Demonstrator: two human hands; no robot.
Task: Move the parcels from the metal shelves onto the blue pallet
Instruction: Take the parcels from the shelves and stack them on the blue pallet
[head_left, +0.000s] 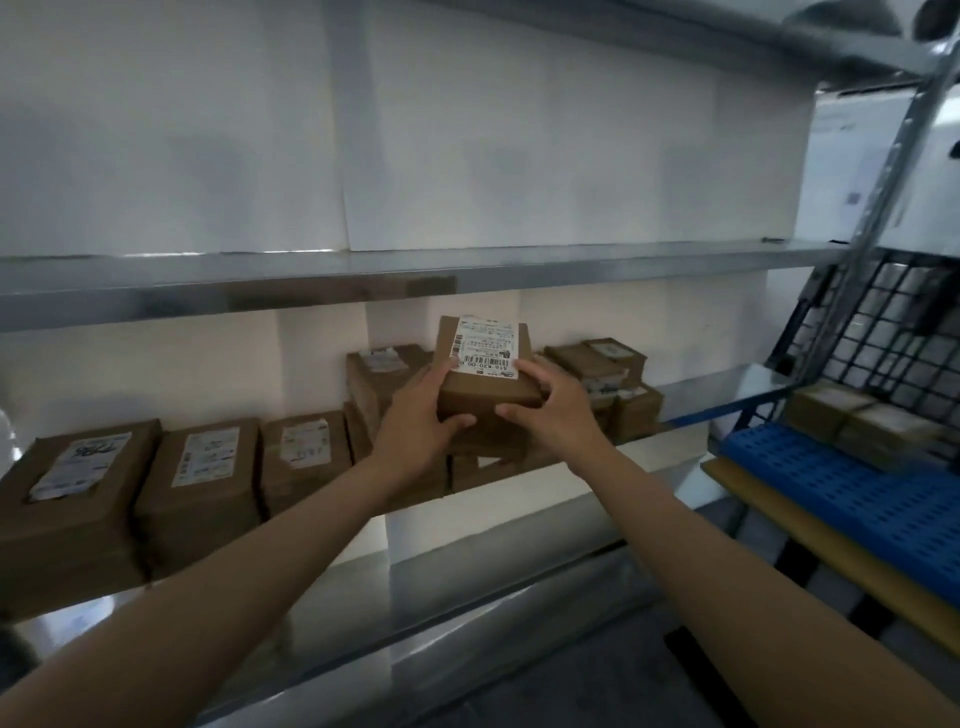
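A small brown cardboard parcel (485, 371) with a white barcode label is held up in front of the middle metal shelf (311, 275). My left hand (423, 415) grips its left side and my right hand (558, 410) grips its right side. Behind and below it more brown parcels sit on the lower shelf: three large ones (202, 478) in a row at the left, a stack (384, 384) in the middle, several small ones (613, 379) at the right. The blue pallet (852, 493) lies at the right with two parcels (857, 421) on it.
A slanted metal upright (883, 197) of the shelving stands between the shelf and the pallet. A black wire-mesh cage (883, 332) rises behind the pallet. A yellow-brown beam (831, 551) runs under the pallet's near edge. The top shelf level above shows only white wall.
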